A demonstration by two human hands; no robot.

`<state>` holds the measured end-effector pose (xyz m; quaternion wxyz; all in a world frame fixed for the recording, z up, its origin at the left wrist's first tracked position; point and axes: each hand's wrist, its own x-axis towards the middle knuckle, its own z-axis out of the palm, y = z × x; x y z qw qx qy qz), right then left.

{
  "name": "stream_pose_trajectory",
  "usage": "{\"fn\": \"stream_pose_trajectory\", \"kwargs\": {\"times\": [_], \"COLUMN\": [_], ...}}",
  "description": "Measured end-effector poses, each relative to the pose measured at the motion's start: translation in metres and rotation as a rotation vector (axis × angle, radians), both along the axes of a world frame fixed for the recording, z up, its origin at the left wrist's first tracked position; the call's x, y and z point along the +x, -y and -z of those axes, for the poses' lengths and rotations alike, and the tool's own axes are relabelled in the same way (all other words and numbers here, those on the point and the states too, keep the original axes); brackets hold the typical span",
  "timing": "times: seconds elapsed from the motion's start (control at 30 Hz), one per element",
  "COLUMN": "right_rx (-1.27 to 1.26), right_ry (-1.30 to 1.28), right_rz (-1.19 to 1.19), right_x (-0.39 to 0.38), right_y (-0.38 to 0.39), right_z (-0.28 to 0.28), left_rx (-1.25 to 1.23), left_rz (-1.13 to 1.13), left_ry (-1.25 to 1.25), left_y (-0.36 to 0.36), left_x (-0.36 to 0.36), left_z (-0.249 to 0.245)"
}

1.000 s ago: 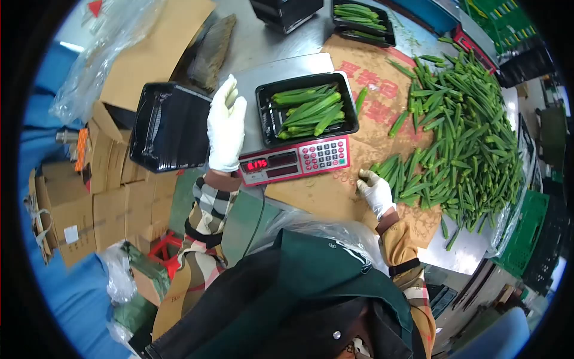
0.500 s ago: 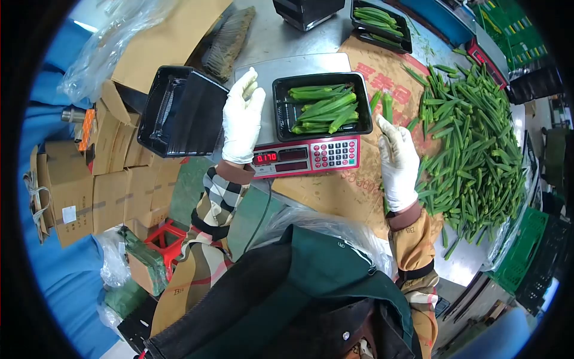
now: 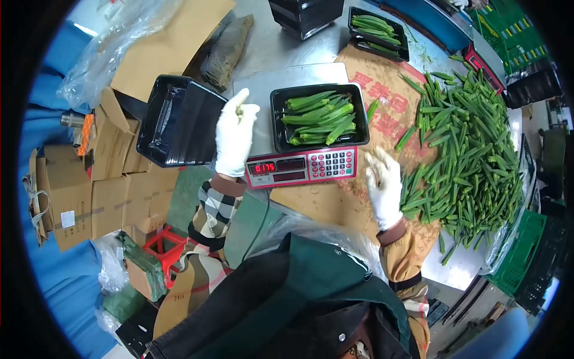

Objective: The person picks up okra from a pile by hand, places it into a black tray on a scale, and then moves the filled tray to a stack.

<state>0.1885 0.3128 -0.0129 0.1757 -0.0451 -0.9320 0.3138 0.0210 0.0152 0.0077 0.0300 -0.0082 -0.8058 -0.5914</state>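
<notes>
A black plastic tray (image 3: 276,136) of green okra (image 3: 326,115) rests on the metal pan of a red-and-white digital scale (image 3: 332,167), whose display reads 0.175. My left hand (image 3: 233,137), in a white glove, is raised just left of the tray, thumb and fingers apart and holding nothing. Right of the scale, my white-gloved right hand (image 3: 384,188) is above the brown cardboard (image 3: 317,203), its fingers loosely bent and apart, with nothing visible in them. A large heap of loose okra (image 3: 466,161) lies to the right of that hand.
Nested black trays (image 3: 188,119) stand at the left, with more stacked trays (image 3: 305,18) at the back. A filled okra tray (image 3: 375,30) sits at the back right. Cardboard boxes (image 3: 107,191) and a red stool (image 3: 164,248) are at lower left; green crates (image 3: 520,245) are at right.
The okra in my right hand has left it, and the tray holds more okra. My right hand has drawn back toward me. The display went from 0.170 to 0.175.
</notes>
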Motion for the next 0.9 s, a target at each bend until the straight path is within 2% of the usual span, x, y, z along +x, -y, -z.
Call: {"fn": "stream_pose_trajectory", "kwargs": {"times": [0.03,0.1,0.2,0.3,0.33,0.53,0.7,0.77,0.8,0.87,0.9], "right_rx": [-0.024,-0.281,-0.424,-0.495,-0.294,-0.191,-0.169,-0.199,-0.173,-0.099,-0.101], "right_ry": [0.058,0.129,0.205,0.353,0.292,0.35,0.355,0.345,0.333,0.284,0.301], "right_rz": [0.01,0.15,0.281,0.307,0.265,0.318,0.332,0.341,0.329,0.321,0.334], "right_x": [0.021,0.08,0.123,0.148,0.149,0.132,0.131,0.13,0.13,0.13,0.13], "right_y": [-0.003,0.0,-0.003,-0.016,-0.016,-0.015,-0.013,-0.01,-0.009,-0.007,-0.007], "right_z": [0.013,0.055,0.078,0.107,0.106,0.112,0.111,0.104,0.101,0.097,0.096], "left_rx": [0.064,0.094,0.071,0.087,0.094,0.024,-0.035,0.083,0.047,-0.05,0.002], "left_rz": [-0.015,-0.046,-0.076,-0.06,-0.048,0.046,0.272,0.392,0.389,0.397,0.387], "left_ry": [0.003,0.004,0.019,0.027,0.02,0.069,0.427,0.343,0.322,0.318,0.353], "left_y": [0.007,0.02,0.022,0.022,0.022,0.015,-0.008,-0.016,-0.019,-0.028,-0.035], "left_x": [-0.004,-0.01,-0.012,-0.014,-0.014,-0.009,0.008,0.01,0.01,0.008,0.003], "left_z": [0.003,-0.009,-0.023,-0.031,-0.032,-0.034,-0.022,0.001,0.011,-0.001,-0.001]}}
